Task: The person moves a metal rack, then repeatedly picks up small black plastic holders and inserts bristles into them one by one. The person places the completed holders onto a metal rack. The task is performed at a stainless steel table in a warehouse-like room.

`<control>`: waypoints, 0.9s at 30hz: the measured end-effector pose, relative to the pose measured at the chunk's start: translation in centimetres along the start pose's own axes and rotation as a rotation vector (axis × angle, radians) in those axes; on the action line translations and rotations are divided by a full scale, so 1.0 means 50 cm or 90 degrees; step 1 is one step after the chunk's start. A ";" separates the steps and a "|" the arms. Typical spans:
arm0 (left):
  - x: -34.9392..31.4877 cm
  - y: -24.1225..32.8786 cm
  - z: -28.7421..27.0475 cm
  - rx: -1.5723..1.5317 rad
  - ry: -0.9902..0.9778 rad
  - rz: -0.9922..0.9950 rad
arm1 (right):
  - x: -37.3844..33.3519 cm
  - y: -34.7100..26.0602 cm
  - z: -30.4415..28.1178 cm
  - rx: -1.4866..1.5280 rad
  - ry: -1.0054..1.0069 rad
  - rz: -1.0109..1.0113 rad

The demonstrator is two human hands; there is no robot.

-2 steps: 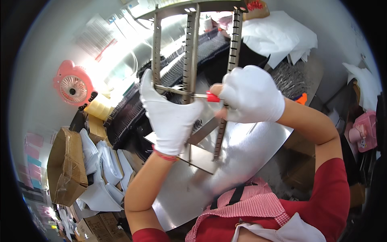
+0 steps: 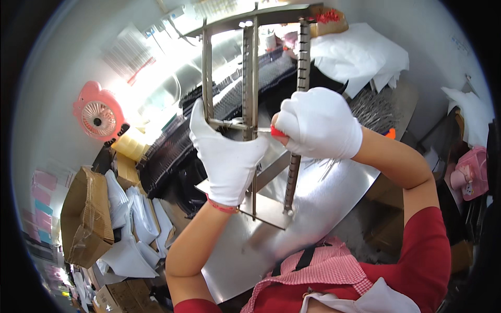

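There's our rack (image 2: 246, 99) over the table (image 2: 229, 268), our left hand (image 2: 227, 166) on it. Leftward we've got the fan (image 2: 97, 122) and carton (image 2: 85, 218); beyond our right hand (image 2: 321, 125), wires (image 2: 373, 110) lie on the table.

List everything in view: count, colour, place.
Slotted frame: one, metallic grey, centre
Red-handled tool: one, red, centre
Table: one, silver, under the frame
Rack-like rows: count unclear, black and grey, behind the frame
Thin metal pieces: many, grey, right
Small item: one, orange, right
Sheeting: count unclear, white, upper right
Box with red pieces: one, brown, top
Container: one, pink, right
Fan: one, pink, left
Roll-like item: one, yellow, below the fan
Cartons: several, brown, left
Flat packets: several, white, beside the cartons
Wall papers: several, pink and blue, left
Apron: one, pink check, bottom
Sleeves: two, red, bottom
Left grip: one, white-gloved, on the frame
Right grip: one, white-gloved, around the tool
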State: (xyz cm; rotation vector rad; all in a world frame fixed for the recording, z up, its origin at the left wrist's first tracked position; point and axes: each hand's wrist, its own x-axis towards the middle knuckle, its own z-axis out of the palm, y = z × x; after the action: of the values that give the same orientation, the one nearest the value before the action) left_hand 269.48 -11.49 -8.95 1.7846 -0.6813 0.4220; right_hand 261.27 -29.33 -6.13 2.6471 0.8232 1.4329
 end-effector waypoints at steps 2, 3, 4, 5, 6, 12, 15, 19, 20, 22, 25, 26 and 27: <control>-0.002 0.006 -0.008 -0.128 -0.036 -0.068 | 0.016 0.009 -0.015 0.021 0.013 -0.063; 0.000 0.019 -0.011 -0.205 -0.066 -0.117 | 0.021 0.020 -0.021 0.052 0.054 -0.092; -0.005 0.052 -0.012 -0.255 -0.057 -0.145 | 0.019 0.035 -0.020 0.109 0.112 -0.110; -0.002 0.049 -0.021 -0.312 -0.095 -0.216 | 0.025 0.063 -0.024 0.075 0.177 -0.068; 0.002 0.044 -0.029 -0.367 -0.136 -0.287 | 0.054 0.128 -0.039 -0.020 0.232 0.036; -0.005 -0.010 -0.052 -0.362 -0.242 -0.359 | 0.059 0.494 -0.157 -0.347 -0.787 0.413; -0.009 -0.087 -0.092 -0.558 -0.313 -0.329 | 0.107 0.344 -0.124 0.208 -0.438 0.391; -0.028 -0.050 -0.168 -0.809 -0.447 -0.309 | 0.274 0.130 -0.139 0.437 -0.251 0.103; -0.022 -0.024 -0.164 -0.791 -0.475 -0.258 | 0.318 0.075 -0.176 0.435 -0.326 0.163; -0.006 -0.005 -0.197 -0.750 -0.517 -0.141 | 0.385 0.032 -0.169 0.475 -0.295 0.104; 0.016 -0.031 -0.322 -0.539 -0.340 -0.028 | 0.471 -0.010 -0.183 0.317 -0.202 -0.021; 0.018 -0.057 -0.380 -0.506 -0.256 -0.022 | 0.494 -0.023 -0.185 0.287 -0.151 -0.016; 0.007 -0.080 -0.432 -0.496 -0.131 0.013 | 0.524 -0.025 -0.198 0.209 -0.075 -0.077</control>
State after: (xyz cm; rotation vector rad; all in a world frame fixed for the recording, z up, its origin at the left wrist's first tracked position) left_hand 273.41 9.75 -4.97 1.0829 -0.8616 -0.0329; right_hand 264.48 -18.48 19.53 2.8139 1.2779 1.1910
